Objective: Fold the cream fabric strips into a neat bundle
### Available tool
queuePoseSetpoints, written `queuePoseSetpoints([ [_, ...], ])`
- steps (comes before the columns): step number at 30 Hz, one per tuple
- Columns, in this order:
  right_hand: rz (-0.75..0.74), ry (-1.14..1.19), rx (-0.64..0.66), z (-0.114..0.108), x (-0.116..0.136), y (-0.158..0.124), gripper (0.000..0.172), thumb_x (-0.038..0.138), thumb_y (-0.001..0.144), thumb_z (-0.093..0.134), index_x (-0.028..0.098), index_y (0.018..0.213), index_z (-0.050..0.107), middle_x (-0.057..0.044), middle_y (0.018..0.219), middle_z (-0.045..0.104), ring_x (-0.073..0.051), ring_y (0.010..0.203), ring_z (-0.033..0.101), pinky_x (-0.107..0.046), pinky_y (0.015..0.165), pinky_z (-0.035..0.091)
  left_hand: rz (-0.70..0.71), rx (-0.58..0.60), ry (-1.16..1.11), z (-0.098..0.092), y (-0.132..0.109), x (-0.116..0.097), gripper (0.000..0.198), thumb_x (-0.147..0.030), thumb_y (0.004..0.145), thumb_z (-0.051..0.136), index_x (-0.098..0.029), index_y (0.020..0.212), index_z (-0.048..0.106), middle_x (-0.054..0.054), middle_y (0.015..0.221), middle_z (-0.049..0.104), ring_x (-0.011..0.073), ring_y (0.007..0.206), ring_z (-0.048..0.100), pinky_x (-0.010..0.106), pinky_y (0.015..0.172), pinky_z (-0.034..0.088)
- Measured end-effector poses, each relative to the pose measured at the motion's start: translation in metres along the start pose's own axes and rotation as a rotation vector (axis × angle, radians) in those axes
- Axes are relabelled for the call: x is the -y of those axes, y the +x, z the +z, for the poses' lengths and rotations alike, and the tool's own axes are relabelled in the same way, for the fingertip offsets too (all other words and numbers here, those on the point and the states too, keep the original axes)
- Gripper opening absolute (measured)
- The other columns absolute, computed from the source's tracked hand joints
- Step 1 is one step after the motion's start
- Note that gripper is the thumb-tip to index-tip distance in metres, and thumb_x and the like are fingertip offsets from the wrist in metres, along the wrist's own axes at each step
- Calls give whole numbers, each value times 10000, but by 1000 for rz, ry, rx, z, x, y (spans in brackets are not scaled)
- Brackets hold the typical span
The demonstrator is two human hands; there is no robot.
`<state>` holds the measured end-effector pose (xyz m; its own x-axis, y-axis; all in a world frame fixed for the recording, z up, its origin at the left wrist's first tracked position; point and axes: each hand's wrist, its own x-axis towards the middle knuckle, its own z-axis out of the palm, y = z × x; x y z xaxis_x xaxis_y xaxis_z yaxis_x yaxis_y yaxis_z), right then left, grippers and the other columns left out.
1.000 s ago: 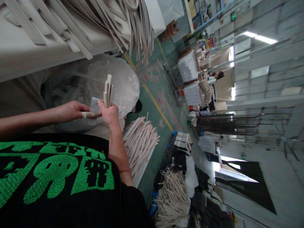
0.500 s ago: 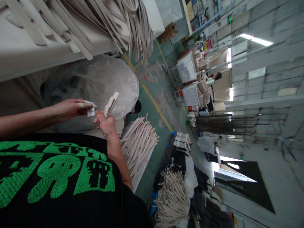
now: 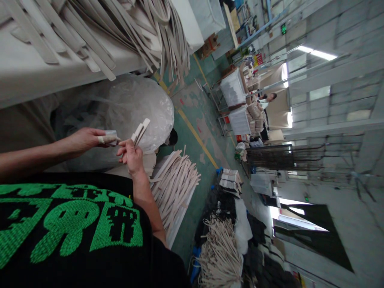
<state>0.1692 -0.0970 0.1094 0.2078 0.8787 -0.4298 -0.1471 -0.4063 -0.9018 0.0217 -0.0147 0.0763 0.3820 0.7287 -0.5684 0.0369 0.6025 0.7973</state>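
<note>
- A small pale piece [image 3: 112, 133] is pinched by the left hand [image 3: 85, 140] (one fingertip is taped).
- A few strips [image 3: 140, 130] are gripped in the closed right hand [image 3: 131, 156], sticking out past its fingers, just beside the piece.
- A clear bag [image 3: 144, 100] is seen beyond both hands.

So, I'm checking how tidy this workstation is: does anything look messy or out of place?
Yes: beige strips lie splayed in a loose heap on the green floor below the right hand, and a tangle of strips dangles over the white table edge. The left hand has a tape-wrapped finger.
</note>
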Motion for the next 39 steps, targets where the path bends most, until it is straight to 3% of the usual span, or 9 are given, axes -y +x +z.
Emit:
queuePoseSetpoints([
  [3,4,120,61,-4,-7,2,555,678,972,393,173,896,612,49,591,599,-43,343,348,-181,407,429,-89,-6,-62,0,-1,-8,157,-310,636,783,-186,728,754,76,821,761,208,819,690,329,890,573],
  [7,28,100,89,-6,-15,3,536,639,980,412,162,856,620,42,590,596,-44,358,372,-176,412,427,-175,-100,-242,-1,-1,-12,52,-227,732,734,-192,764,713,48,784,737,174,750,693,346,944,570],
  [13,100,38,186,-4,-14,-1,439,549,998,418,165,937,622,15,657,645,-76,402,489,-200,449,455,-246,-88,-401,0,1,-14,134,-183,892,625,-174,855,754,66,806,755,137,724,696,197,645,582],
  [16,125,59,183,-2,-6,-7,293,432,997,463,178,984,607,-15,737,699,-114,470,585,-224,483,498,-267,-95,-419,2,-1,-18,192,-160,936,586,-172,836,749,54,769,747,121,696,687,179,613,569],
  [18,126,41,149,-1,0,-11,258,378,985,498,166,915,626,-50,797,725,-122,509,610,-233,509,525,-273,-90,-415,3,-2,-21,209,-150,952,568,-169,836,742,46,765,744,118,697,689,179,616,567],
  [21,146,11,120,1,4,-14,256,312,955,558,142,784,642,-69,759,720,-122,494,602,-225,479,515,-278,-102,-411,3,-5,-23,217,-138,960,554,-166,840,732,31,768,737,108,685,679,177,614,554],
  [25,140,10,115,5,3,-14,199,235,890,652,140,716,633,1,609,651,-100,416,557,-193,409,457,-262,-110,-427,4,-7,-26,213,-131,956,556,-158,820,718,29,776,734,110,705,676,191,644,553],
  [29,150,-86,56,10,3,-13,255,196,877,660,143,634,606,25,557,620,-77,390,534,-170,402,432,-237,-116,-418,8,-8,-26,221,-104,950,555,-143,801,714,37,786,735,107,716,679,188,664,552],
  [39,141,-175,46,14,13,-16,185,188,889,659,164,718,594,52,572,619,-75,407,564,-155,428,435,-92,-148,-294,4,-4,-20,89,-115,836,658,-132,777,723,72,867,755,134,772,666,214,754,543],
])
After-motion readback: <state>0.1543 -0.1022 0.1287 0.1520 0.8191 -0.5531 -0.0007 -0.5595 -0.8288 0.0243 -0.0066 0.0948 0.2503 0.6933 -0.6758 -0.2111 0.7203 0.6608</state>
